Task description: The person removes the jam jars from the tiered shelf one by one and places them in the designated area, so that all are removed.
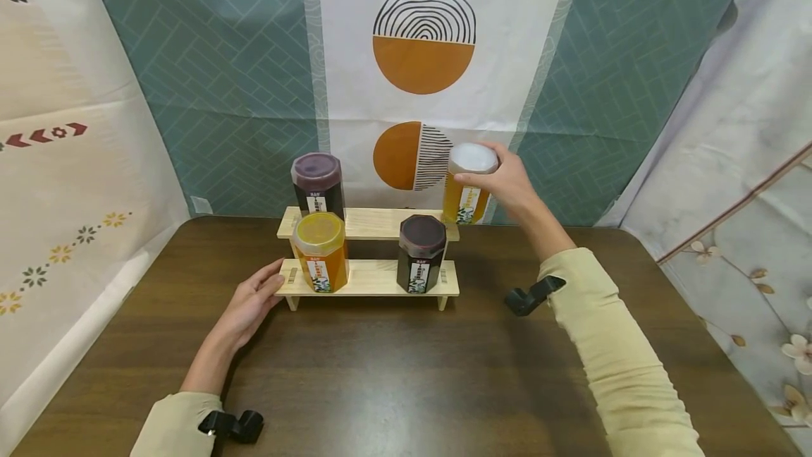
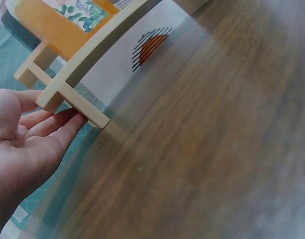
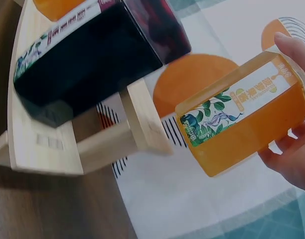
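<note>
My right hand (image 1: 507, 178) grips a honey-colored jar (image 1: 468, 199) with a white lid round its top, at the right end of the upper shelf (image 1: 387, 223). In the right wrist view, this jar (image 3: 242, 114) is tilted and its base is apart from the shelf end. My left hand (image 1: 247, 309) pinches the left end of the lower shelf (image 1: 374, 275) of the two-tier wooden rack, fingers underneath as the left wrist view shows. On the lower shelf stand an orange jar (image 1: 325, 259) with a yellow lid and a dark jar (image 1: 419, 270). Another dark jar (image 1: 317, 185) stands at the upper left.
The rack stands toward the back of a dark wooden table (image 1: 393, 372). Behind it hangs a green and white cloth (image 1: 419, 108) with orange shapes. Patterned cloths (image 1: 57, 196) enclose the sides. Each wrist wears a black camera mount (image 1: 533, 295).
</note>
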`<state>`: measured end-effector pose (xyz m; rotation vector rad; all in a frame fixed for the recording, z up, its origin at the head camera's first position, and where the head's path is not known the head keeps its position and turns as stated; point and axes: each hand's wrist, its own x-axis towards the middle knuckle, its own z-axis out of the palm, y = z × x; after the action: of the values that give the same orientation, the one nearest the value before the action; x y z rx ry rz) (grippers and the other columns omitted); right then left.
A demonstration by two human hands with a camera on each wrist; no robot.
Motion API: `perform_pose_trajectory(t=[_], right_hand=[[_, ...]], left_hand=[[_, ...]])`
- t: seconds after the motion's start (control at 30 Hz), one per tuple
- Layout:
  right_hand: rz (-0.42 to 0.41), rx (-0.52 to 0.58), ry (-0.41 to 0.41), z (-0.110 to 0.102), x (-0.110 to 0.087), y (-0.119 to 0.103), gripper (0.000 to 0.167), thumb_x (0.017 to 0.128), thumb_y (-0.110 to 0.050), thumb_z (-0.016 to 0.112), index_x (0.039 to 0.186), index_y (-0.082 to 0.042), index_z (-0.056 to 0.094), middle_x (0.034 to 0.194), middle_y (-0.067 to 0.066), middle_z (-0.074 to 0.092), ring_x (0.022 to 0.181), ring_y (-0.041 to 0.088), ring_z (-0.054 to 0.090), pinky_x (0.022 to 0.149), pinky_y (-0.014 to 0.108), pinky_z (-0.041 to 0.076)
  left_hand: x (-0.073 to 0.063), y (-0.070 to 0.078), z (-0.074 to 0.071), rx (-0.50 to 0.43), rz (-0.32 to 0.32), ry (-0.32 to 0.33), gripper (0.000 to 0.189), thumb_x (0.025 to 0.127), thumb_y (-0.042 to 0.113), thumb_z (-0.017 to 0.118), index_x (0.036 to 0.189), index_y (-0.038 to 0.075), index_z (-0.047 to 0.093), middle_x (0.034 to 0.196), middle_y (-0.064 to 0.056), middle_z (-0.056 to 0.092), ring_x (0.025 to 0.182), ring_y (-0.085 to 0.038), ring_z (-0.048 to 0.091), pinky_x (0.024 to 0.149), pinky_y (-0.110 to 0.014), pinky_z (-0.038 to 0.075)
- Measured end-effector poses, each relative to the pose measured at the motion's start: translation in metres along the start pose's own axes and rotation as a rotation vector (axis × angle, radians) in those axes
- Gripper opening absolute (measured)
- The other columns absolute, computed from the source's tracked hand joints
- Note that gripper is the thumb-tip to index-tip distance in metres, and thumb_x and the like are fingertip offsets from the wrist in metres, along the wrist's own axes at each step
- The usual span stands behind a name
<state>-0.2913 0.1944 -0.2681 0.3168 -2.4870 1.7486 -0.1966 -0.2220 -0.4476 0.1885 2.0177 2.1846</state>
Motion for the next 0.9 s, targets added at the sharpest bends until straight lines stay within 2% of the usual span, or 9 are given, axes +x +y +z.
perform_pose_trajectory(t=[0.2,0.4,0.53,0.67,0.9], right_hand=[[0.015,-0.006,0.01,-0.014,-0.004,0.01,0.076,0.081,-0.015,0.078,0.145,-0.007,0.039,0.135,0.017,0.044,0.115,0.031,0.047,0.093,0.044,0.042],[0.026,-0.072,0.006,-0.025,-0.012,0.022,0.079,0.081,-0.017,0.078,0.146,-0.004,0.035,0.134,0.02,0.044,0.115,0.034,0.046,0.093,0.047,0.041],[0.036,-0.104,0.006,-0.027,-0.016,0.032,0.081,0.08,-0.019,0.079,0.147,-0.004,0.035,0.134,0.02,0.045,0.114,0.034,0.047,0.092,0.048,0.042],[0.05,-0.092,-0.012,-0.027,-0.019,0.042,0.083,0.081,-0.018,0.078,0.148,-0.004,0.033,0.134,0.021,0.044,0.114,0.035,0.047,0.09,0.046,0.043],[0.09,-0.1,-0.027,-0.026,-0.023,0.065,0.08,0.081,-0.013,0.078,0.146,-0.001,0.034,0.134,0.024,0.044,0.111,0.035,0.047,0.088,0.041,0.043]], left_hand=[[-0.001,0.001,0.0,0.001,-0.006,-0.001,0.063,0.106,0.022,0.041,0.152,-0.006,0.008,0.149,-0.03,0.019,0.11,0.003,0.05,0.092,-0.015,0.042],[-0.001,0.001,0.0,-0.003,-0.009,-0.003,0.063,0.106,0.021,0.041,0.152,-0.006,0.007,0.15,-0.031,0.018,0.11,0.003,0.05,0.092,-0.015,0.042],[0.0,0.001,-0.001,-0.01,0.0,-0.001,0.063,0.106,0.02,0.041,0.152,-0.007,0.008,0.149,-0.031,0.018,0.11,0.003,0.05,0.092,-0.015,0.042],[0.001,0.001,-0.002,-0.015,0.008,-0.001,0.063,0.106,0.02,0.041,0.152,-0.007,0.007,0.149,-0.032,0.018,0.11,0.003,0.05,0.092,-0.015,0.042],[0.0,0.001,0.0,-0.036,-0.01,-0.003,0.063,0.106,0.019,0.041,0.152,-0.006,0.007,0.149,-0.032,0.019,0.109,0.002,0.052,0.092,-0.015,0.042]])
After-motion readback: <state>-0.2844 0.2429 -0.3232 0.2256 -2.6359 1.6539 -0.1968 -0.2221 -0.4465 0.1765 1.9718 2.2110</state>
